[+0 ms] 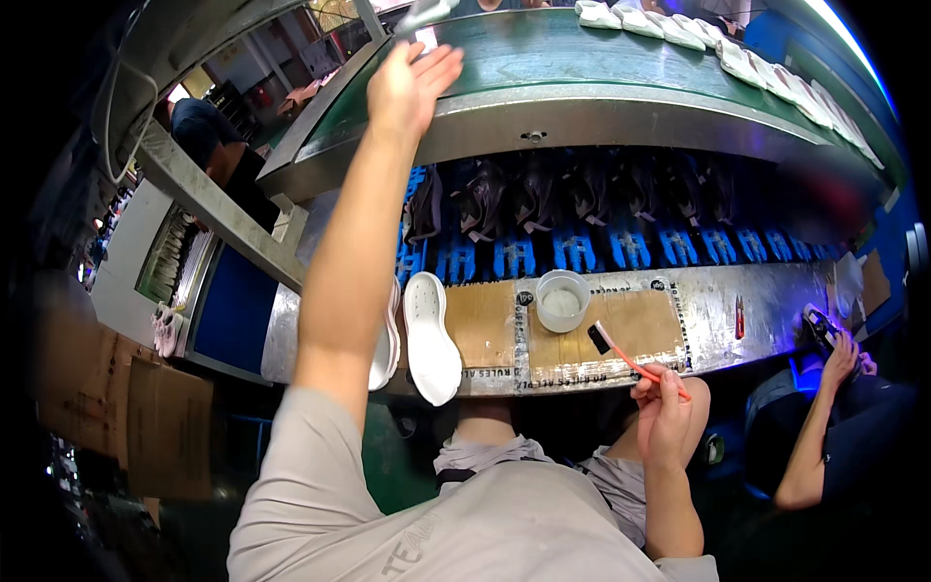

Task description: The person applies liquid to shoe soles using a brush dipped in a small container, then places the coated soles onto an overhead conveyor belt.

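Observation:
My left hand point(412, 85) is stretched far forward over the edge of the green conveyor belt, its fingers apart and slightly blurred. Just beyond the fingertips is a pale, blurred piece point(427, 14), cut off by the top of the picture; it looks like a shoe sole. My right hand point(663, 412), low above my lap, grips a brush point(626, 358) with an orange-red handle and a dark head. A white shoe sole point(433, 339) lies on the bench's front edge, with another sole point(389, 349) partly hidden behind my left forearm. Right of them stands a translucent tub point(562, 302) holding whitish contents.
Taped cardboard point(621, 330) covers part of the metal bench. Several white soles point(737, 63) line the far right of the belt point(543, 53). Dark shoe uppers point(538, 194) hang above blue holders point(572, 250). Red-handled pliers point(740, 318) lie near a co-worker's hands point(842, 359) at right.

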A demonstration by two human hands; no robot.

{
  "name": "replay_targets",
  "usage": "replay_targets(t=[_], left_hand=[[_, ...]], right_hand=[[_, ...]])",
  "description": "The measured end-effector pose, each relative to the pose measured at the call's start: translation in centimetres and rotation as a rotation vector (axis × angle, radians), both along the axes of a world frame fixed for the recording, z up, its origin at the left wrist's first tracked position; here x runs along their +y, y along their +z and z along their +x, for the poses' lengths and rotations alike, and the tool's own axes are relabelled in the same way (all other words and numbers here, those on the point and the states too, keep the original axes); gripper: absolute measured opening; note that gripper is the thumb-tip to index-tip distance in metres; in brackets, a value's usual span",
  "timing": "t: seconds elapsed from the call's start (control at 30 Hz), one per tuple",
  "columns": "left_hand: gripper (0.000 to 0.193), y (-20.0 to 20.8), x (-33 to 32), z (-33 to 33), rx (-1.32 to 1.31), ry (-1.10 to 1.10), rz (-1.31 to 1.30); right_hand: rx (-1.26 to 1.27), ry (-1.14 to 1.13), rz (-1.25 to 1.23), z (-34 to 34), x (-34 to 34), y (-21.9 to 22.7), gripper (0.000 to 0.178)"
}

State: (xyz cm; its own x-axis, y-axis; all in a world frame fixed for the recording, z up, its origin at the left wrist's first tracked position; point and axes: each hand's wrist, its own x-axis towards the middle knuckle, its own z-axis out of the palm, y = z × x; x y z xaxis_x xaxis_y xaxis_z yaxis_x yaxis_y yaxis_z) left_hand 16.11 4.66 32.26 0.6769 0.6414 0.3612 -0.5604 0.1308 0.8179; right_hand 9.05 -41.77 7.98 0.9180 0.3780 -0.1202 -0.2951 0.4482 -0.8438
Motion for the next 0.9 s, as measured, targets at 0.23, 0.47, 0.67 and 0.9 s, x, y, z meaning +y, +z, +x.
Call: replay_targets(t=[0.23,0.47,0.67,0.9], left_hand=[[0.032,-16.2,-5.9,-16.1,0.958,0.710,1.066],[0.093,-27.0,-8.3,-21.8,1.646,0.447,0.887],[0.106,-30.0,-7.1,-23.7,1.488,0.594,0.659],[0.064,-32.2,-9.1,-27.1,0.439,-0.088,-0.699]], right_hand=[[-0.055,0.057,-0.126,1.4,0.8,-1.7,0.030],[-0.613,0.240,-0.589,5.5,6.0,3.8,0.028],[-0.904,0.288,-0.820,7.7,11.5,5.1,0.022],[-0.887,0.224,-0.841,7.3,11.7,5.2,0.020]])
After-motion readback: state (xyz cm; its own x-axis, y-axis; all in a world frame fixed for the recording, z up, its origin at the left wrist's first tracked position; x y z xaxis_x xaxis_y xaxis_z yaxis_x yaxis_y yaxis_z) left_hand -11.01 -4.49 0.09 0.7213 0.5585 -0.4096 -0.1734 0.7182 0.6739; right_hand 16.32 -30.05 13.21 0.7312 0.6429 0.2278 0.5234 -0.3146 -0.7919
